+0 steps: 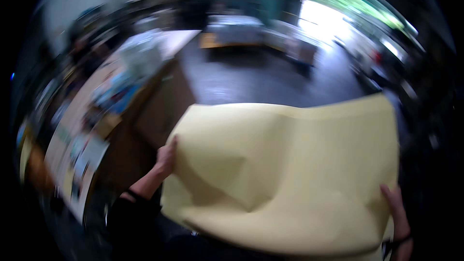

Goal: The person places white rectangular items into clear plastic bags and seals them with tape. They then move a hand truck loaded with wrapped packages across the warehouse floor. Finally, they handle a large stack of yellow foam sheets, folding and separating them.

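Observation:
A large pale yellow sheet of paper (290, 164) spans the space in front of me, creased in its left half and curling under along the near edge. At its left edge, my left hand (167, 157) is closed on the sheet, the thumb on top and the other fingers hidden beneath. My right hand (394, 200) grips the right edge lower down, its thumb over the paper and the rest out of sight. Dark bands circle both forearms.
To the left runs a long wooden table (72, 111) with blue and white items and a clear plastic-wrapped bundle (140, 53). Farther off, a wrapped stack (235, 29) rests on a pallet on the grey floor (237, 77). White boxes (299, 48) stand near a bright opening. Motion blurs the surroundings.

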Motion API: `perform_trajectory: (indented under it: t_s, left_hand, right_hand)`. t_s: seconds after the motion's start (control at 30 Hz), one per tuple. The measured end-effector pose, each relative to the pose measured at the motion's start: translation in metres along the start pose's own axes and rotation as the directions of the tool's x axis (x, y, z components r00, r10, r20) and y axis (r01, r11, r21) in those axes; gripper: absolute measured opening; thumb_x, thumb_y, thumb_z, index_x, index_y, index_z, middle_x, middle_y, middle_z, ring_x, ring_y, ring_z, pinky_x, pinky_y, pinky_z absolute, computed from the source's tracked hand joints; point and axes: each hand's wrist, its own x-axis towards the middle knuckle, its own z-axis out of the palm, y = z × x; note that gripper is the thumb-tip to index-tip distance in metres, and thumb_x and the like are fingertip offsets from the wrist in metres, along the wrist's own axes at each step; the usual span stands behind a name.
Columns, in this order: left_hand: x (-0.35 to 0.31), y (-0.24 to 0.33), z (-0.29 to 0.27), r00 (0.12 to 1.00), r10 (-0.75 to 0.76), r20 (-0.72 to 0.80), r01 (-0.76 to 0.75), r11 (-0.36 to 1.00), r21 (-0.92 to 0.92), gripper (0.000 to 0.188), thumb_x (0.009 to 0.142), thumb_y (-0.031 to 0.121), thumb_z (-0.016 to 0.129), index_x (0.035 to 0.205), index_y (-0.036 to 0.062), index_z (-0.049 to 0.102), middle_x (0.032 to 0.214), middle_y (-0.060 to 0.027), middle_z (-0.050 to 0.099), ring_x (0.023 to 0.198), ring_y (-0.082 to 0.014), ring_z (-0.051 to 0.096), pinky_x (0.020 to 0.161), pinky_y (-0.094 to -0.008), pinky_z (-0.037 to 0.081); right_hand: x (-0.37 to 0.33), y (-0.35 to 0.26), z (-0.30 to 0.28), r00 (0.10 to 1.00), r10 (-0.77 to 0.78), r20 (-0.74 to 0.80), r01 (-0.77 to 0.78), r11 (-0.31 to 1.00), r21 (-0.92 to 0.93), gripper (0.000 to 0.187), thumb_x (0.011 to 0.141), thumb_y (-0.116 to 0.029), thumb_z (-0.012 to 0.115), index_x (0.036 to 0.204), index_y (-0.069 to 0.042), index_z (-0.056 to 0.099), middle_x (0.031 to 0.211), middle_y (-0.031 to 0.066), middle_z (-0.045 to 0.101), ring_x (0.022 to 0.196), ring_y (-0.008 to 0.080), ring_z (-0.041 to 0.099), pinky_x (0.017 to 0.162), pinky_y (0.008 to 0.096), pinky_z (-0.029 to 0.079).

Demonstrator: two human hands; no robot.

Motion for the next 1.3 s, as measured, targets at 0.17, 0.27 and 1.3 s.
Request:
perform_trajectory:
  t_s: [0.17, 0.27, 1.3]
  left_hand:
    - [-0.124, -0.005, -0.177, 0.966, 0.098, -0.238, -0.144, 0.972, -0.185, 0.07, 0.09, 0.066, 0.058, 0.094, -0.003, 0.071, 0.081, -0.0061, 0.065, 0.074, -0.0147, 0.06, 0.067, -0.0316, 0.049]
    - [-0.192, -0.043, -0.291, 0.876, 0.129, -0.465, -0.256, 0.941, -0.221, 0.071, 0.091, 0.067, 0.053, 0.092, -0.0018, 0.07, 0.08, -0.0057, 0.065, 0.072, -0.0128, 0.06, 0.062, -0.03, 0.047]
    - [-0.805, -0.408, -0.804, -0.376, -0.281, -0.883, -0.697, 0.713, 0.07, 0.068, 0.1, 0.059, 0.043, 0.143, 0.0062, 0.043, 0.134, -0.0087, 0.055, 0.119, -0.0221, 0.055, 0.097, -0.0369, 0.047]
  right_hand:
    - [0.03, -0.046, 0.046, 0.964, -0.175, -0.201, -0.109, 0.428, -0.897, 0.041, 0.097, -0.042, 0.058, 0.103, -0.003, 0.07, 0.086, 0.0086, 0.064, 0.07, 0.0206, 0.058, 0.061, 0.0349, 0.051]
    - [0.047, -0.113, 0.137, 0.918, -0.383, -0.101, 0.231, 0.725, -0.648, 0.041, 0.097, -0.041, 0.058, 0.106, -0.002, 0.07, 0.089, 0.0102, 0.065, 0.073, 0.0218, 0.059, 0.065, 0.0352, 0.051]
    - [-0.802, -0.675, 1.084, -0.628, -0.552, 0.548, 0.228, 0.543, 0.808, 0.038, 0.089, -0.025, 0.074, 0.112, 0.004, 0.065, 0.098, 0.0082, 0.069, 0.089, 0.016, 0.065, 0.077, 0.0326, 0.053]
